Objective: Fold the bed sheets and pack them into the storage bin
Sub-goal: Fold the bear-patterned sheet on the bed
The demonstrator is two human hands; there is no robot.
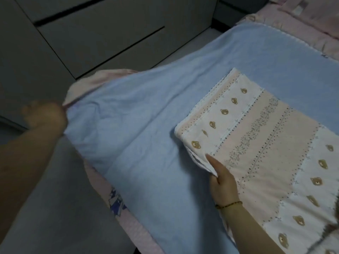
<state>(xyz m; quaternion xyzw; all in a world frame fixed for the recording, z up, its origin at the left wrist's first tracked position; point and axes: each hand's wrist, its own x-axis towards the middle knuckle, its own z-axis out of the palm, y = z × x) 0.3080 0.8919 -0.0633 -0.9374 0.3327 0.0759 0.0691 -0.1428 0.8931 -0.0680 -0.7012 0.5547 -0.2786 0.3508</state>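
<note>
Dim room: grey drawer fronts stood behind a bed covered by a pink quilt. A blue sheet lay spread over the quilt. A small tag at its far edge was too small to read. A folded bear-print sheet rested on the blue sheet, right of centre. The right hand, wearing a beaded bracelet, pinched its near corner, thumb on top and fingers beneath. The left hand, blurred, gripped the blue sheet's raised left corner with curled fingers.

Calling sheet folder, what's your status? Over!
Status: left hand grips blue sheet corner, blurry; right hand pinches folded bear sheet edge. Bin not in view. Over.
</note>
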